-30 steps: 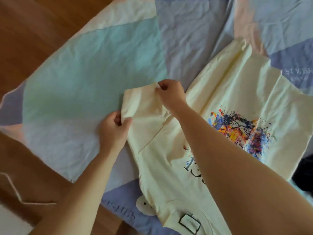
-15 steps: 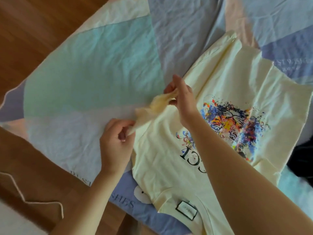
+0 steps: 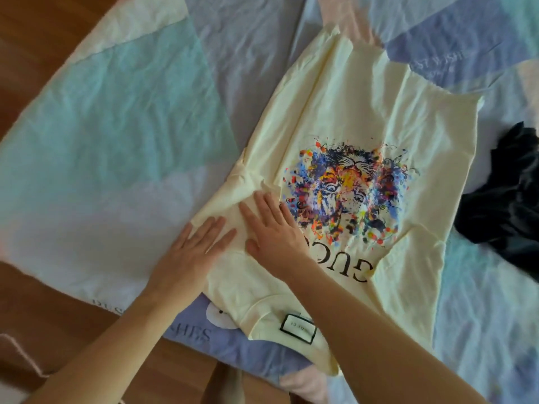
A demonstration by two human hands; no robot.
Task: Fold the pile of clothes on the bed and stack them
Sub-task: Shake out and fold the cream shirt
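left hand (image 3: 192,252) fingers straight, slightly spread, flat on folded-in sleeve at lower centre of frame; right hand (image 3: 274,231) just beside it, fingers straight, apart, palm down on same fold. likely pressing crease flat so sleeve stays tucked.

t-shirt (image 3: 350,118) pale yellow, print up, spread across centre frame on bedsheet (image 3: 110,118), collar toward bottom edge.

dark garment (image 3: 507,199) crumpled at right edge, unfolded, apart from shirt.

no containers in view; no stack visible yet.
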